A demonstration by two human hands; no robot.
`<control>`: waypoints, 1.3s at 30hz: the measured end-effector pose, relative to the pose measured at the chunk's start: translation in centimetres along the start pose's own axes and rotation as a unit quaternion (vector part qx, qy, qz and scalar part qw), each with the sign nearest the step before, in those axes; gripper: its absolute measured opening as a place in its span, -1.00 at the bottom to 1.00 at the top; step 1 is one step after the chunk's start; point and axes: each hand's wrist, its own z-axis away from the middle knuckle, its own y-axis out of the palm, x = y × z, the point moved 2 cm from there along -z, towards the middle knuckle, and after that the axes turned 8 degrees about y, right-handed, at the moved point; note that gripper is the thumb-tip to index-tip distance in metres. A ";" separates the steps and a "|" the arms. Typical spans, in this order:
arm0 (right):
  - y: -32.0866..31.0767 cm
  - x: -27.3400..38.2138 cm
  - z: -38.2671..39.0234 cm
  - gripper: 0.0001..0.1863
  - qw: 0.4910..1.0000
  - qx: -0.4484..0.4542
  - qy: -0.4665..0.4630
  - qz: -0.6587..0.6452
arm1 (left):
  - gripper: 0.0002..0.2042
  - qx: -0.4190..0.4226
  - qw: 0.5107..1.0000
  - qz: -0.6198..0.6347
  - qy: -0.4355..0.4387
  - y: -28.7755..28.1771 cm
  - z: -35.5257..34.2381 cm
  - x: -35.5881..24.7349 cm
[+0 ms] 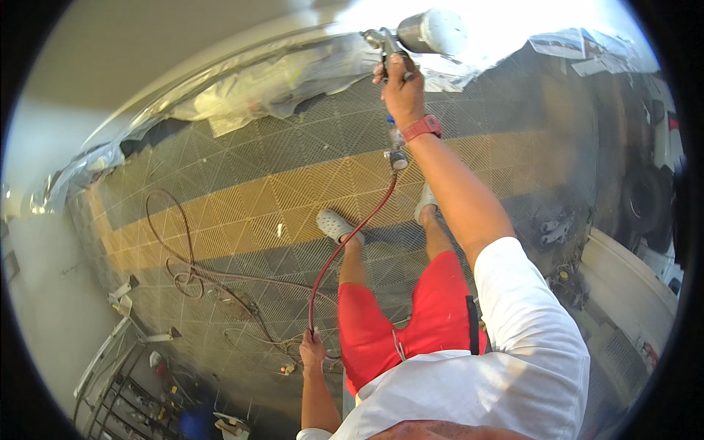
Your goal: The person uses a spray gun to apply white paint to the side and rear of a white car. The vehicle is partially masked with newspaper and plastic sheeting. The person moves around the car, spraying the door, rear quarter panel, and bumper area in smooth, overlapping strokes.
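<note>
At the top, my right hand (400, 81) is closed round the grip of a metal spray gun (383, 42). A cup with a pale end (433, 32) sticks out from the gun to the right. Below the grip hang a clear filter (395, 136) and a round gauge (398, 160). From there a dark red air hose (359, 231) curves down to my left hand (312, 350), whose fingers are wrapped round it beside my left thigh. The surface in front of the gun is washed out by glare.
Plastic sheeting (257, 92) droops along the far edge over the tiled floor (242, 183). Loops of slack hose (187, 268) lie to the left. A metal rack (117, 389) stands lower left. Tyres (645, 198) and a long pale panel (627, 282) are at the right.
</note>
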 end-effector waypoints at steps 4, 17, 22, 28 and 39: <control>10.9 0.2 3.6 -0.59 0.998 0.057 0.006 -0.026 | -0.71 -0.024 0.998 0.022 -0.045 -0.3 2.5 7.2; 22.7 4.4 6.9 -0.58 0.969 0.241 0.004 -0.057 | -0.71 -0.028 0.991 0.085 -0.099 -0.2 5.1 6.9; 12.7 3.6 2.4 -0.58 0.990 0.141 -0.012 -0.025 | -0.70 0.004 0.996 0.051 -0.075 0.9 3.7 2.6; -4.6 3.9 -2.2 -0.59 0.997 0.046 -0.024 0.049 | -0.72 -0.011 0.999 0.024 0.034 3.1 2.2 -5.2; -33.9 5.4 -9.4 -0.54 0.996 -0.071 -0.003 0.053 | -0.71 0.007 0.985 -0.008 0.169 7.8 -0.1 -23.3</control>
